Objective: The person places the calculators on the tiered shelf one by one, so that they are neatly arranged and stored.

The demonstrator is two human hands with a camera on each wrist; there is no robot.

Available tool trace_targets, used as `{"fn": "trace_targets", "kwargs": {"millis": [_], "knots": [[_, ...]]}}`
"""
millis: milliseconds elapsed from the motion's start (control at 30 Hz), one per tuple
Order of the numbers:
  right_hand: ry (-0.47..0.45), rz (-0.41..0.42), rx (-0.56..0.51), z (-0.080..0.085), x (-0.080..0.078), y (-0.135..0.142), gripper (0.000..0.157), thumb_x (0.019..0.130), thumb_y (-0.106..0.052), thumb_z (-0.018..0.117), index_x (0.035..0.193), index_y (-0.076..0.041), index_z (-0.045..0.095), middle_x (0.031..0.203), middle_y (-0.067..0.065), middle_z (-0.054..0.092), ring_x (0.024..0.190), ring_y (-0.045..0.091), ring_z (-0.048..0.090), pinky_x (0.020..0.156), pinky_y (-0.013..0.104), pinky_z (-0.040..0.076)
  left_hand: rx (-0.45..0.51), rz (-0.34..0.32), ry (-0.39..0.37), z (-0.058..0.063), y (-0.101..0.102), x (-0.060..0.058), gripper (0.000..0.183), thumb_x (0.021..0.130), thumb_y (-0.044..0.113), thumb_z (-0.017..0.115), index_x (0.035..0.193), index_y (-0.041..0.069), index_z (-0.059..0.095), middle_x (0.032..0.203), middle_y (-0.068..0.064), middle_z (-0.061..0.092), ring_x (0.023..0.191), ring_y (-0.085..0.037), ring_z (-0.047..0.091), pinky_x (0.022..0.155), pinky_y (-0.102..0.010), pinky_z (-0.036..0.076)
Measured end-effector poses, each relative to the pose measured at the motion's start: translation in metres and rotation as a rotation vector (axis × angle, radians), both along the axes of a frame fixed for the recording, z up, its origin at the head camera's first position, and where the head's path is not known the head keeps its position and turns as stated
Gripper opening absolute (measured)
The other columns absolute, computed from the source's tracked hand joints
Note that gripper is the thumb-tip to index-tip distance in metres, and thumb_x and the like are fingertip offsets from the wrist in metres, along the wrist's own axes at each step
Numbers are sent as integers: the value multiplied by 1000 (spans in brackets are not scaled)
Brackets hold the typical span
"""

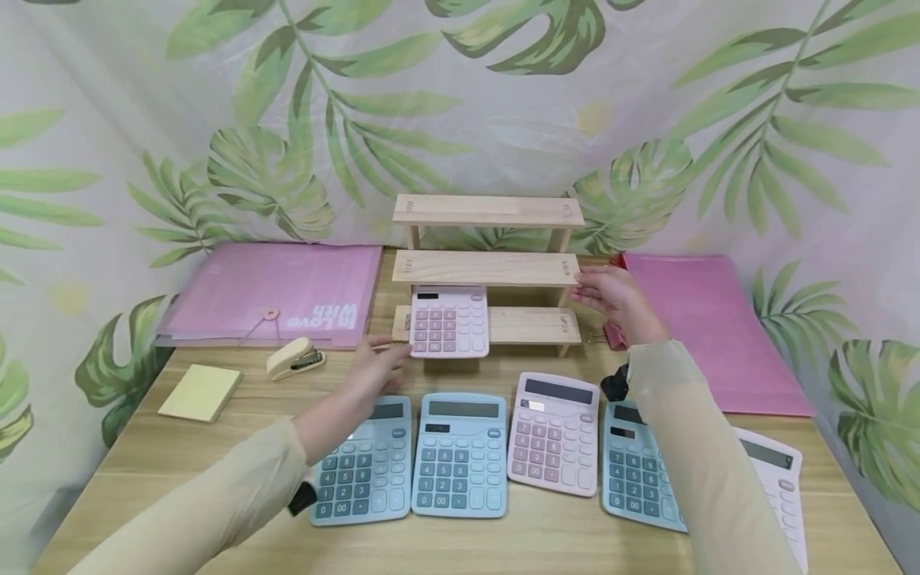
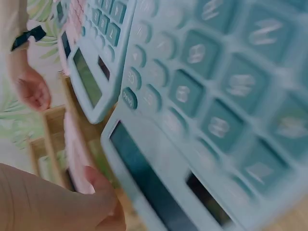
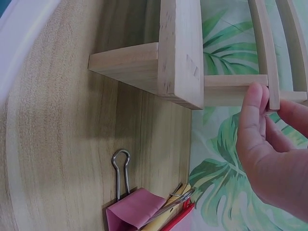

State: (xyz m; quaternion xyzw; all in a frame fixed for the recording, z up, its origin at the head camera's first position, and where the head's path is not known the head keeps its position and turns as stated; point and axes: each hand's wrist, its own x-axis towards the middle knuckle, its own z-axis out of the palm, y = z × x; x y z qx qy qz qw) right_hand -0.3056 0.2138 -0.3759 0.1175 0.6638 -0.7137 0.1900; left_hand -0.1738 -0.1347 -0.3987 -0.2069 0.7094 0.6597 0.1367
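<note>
The left hand (image 1: 370,371) reaches in from the near left, fingertips touching the lower left corner of a pink-keyed calculator (image 1: 449,323); whether its fingers clamp that calculator or merely touch it, I cannot tell. The calculator is tilted up at the left part of the lowest board of a three-step wooden stand (image 1: 485,267), its top edge just under the middle board and its bottom edge reaching past the lowest board's near edge. The right hand (image 1: 611,295) pinches the right end of the middle board between thumb and fingers. Nearer, on the wooden table (image 1: 129,495), a row of five more calculators (image 1: 460,455) runs left to right: two blue, one pink, one blue, one white, the last two partly hidden by the right sleeve (image 1: 704,455). To the left of the stand lie a pink folder (image 1: 273,279), a cream stapler (image 1: 293,359) and a yellow notepad (image 1: 201,393); to the right, a darker pink file (image 1: 711,335) with a binder clip (image 3: 134,209) at its left edge.
</note>
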Motion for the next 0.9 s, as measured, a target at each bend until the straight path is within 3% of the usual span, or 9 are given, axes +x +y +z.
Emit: {"fn": "trace_targets", "kwargs": {"millis": [100,200,267,333,500,600,733,800,900], "knots": [[0,7,-9,-1,0,-4,59,93,-3,48,145,3,21,81,-4,63,74,9,65,90,25,54,-196,-140,134,6,-28,28,55,92,23,55,134,0,29,125,-17,40,111,-28,47,87,-34,52],[1,14,-23,-2,1,-3,59,93,-3,48,145,3,19,80,-4,64,73,9,65,84,23,55,-449,-246,279,3,-63,54,52,91,25,56,130,-3,36,126,-24,44,113,-35,47,92,-45,48],[0,5,-34,-2,1,-2,59,93,-2,47,145,2,19,78,-3,64,72,9,65,82,22,56,-603,-275,306,-6,-84,67,53,91,29,57,129,-3,39,124,-26,48,112,-38,49,92,-49,47],[3,4,-39,-1,2,-1,59,94,-3,47,145,3,18,77,-4,64,72,9,66,80,21,56,-676,-291,269,-17,-100,75,55,92,33,55,130,-5,41,122,-28,50,110,-40,50,93,-52,45],[16,1,-41,1,3,-1,58,94,-3,46,145,4,18,74,-4,64,71,9,65,79,20,56,-656,-381,165,-44,-114,80,59,92,41,53,129,-4,46,114,-21,58,100,-28,55,84,-36,49],[11,8,-34,1,3,-2,58,94,-4,45,145,3,19,74,-5,64,72,8,65,82,20,56,-671,-395,211,-54,-111,78,49,89,40,57,117,-1,58,98,-12,58,90,-20,48,71,-25,42],[7,7,-32,-1,3,-4,57,94,-5,46,145,3,21,75,-4,63,72,9,64,86,22,55,-658,-402,271,-58,-108,79,39,89,33,60,110,1,61,90,-8,55,85,-17,44,66,-21,38],[12,6,-36,-2,3,-3,57,94,-5,46,145,3,21,75,-4,63,72,8,64,86,22,55,-599,-402,256,-57,-108,81,40,91,33,57,117,2,55,97,-9,57,88,-16,47,69,-19,42],[17,-5,-48,-3,3,-1,56,94,-4,46,144,3,22,75,-4,64,71,9,64,83,21,55,-405,-410,197,-50,-110,86,46,95,34,49,130,6,40,111,-18,59,92,-16,58,75,-22,52]]}}
